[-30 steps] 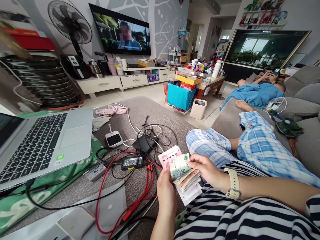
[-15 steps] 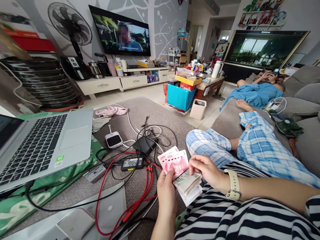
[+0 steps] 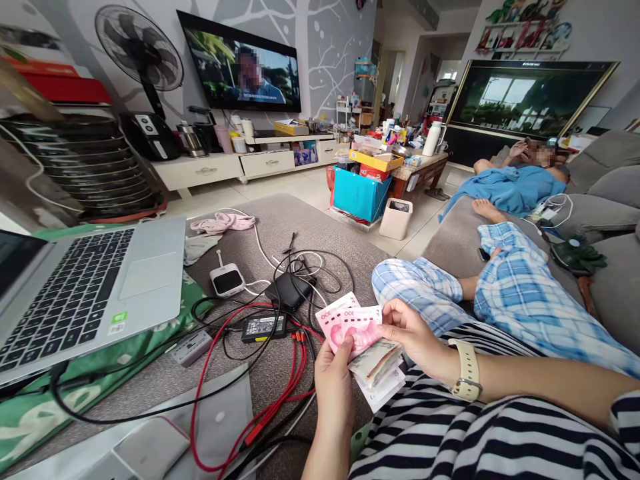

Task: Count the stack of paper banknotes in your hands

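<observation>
My left hand point(image 3: 334, 373) grips a bundle of banknotes, thumb pressed over the front. Fanned at its top are pink 100 banknotes point(image 3: 356, 328). My right hand point(image 3: 407, 333) pinches the right edge of the front pink note between thumb and fingers. Lower in the bundle, greenish-grey folded banknotes point(image 3: 375, 360) stick out to the right, and a pale paper point(image 3: 383, 393) hangs below them. How many notes there are is hidden by the overlap. A cream watch point(image 3: 466, 370) is on my right wrist.
An open laptop point(image 3: 100, 287) lies at left. Tangled black and red cables point(image 3: 300, 360), a power adapter point(image 3: 265, 327), a black pouch point(image 3: 289, 290) and a small white device point(image 3: 227, 280) cover the grey seat. Another person point(image 3: 525, 173) lies on the sofa at right under a blue cloth.
My right fingers have shifted from the greenish notes up to the front pink note, whose right side has swung outward. My left hand keeps its hold. The other person's hands have moved.
</observation>
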Available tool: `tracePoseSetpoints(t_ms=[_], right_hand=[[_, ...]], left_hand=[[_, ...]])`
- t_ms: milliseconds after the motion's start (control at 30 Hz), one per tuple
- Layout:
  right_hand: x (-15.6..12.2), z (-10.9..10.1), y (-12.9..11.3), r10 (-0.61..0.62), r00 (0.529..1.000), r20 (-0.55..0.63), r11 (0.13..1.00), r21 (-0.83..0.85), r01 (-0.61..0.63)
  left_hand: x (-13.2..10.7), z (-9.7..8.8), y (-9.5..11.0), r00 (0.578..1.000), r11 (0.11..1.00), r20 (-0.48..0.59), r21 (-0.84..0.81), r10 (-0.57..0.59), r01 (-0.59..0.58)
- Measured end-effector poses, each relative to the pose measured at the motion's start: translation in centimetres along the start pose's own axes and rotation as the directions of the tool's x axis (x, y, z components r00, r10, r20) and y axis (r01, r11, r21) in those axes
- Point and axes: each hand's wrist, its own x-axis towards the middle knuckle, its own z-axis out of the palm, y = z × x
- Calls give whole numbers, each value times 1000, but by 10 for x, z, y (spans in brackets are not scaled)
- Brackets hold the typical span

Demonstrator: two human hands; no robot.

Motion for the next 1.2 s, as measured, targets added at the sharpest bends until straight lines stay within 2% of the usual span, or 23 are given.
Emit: tracePoseSetpoints(t_ms=[533,767,967,1200], right_hand=[[-1,4,-4,33,999,5,999,-1,-33],[-1,5,-5,52,999,-4,999,13,-52],[-3,6,-5,55,998,3,998,19,-55],[-2,4,-4,47,999,15,999,15,-47]], left_hand=[[-2,2,2,999,1000,34,-2,-16,16],[4,-3,-2,1000,999,2,-39,-23,23],[20,-18,-13,991,992,-113,109,75,-63],[22,-22,-16,982,975,-134,193,136,-109]])
